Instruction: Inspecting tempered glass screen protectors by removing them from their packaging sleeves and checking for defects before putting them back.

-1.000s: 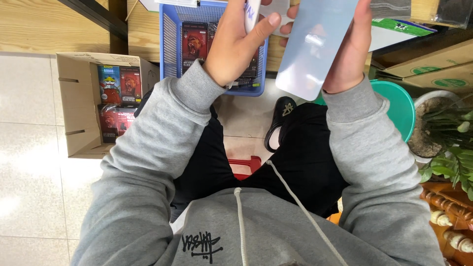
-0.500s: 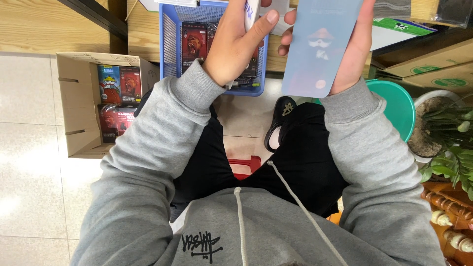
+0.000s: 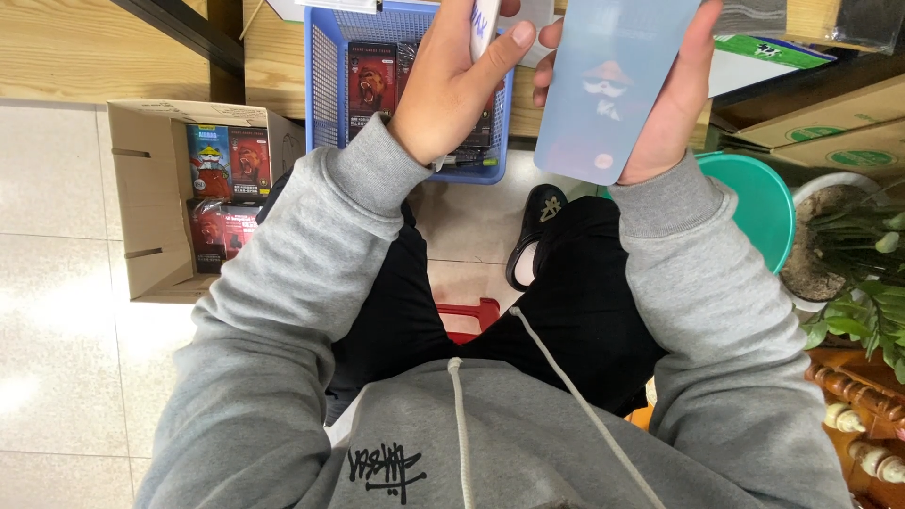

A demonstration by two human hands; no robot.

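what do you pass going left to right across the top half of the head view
cardboard box → blue basket → left hand holding a white item → right hand holding a pale blue card → green stool → potted plant
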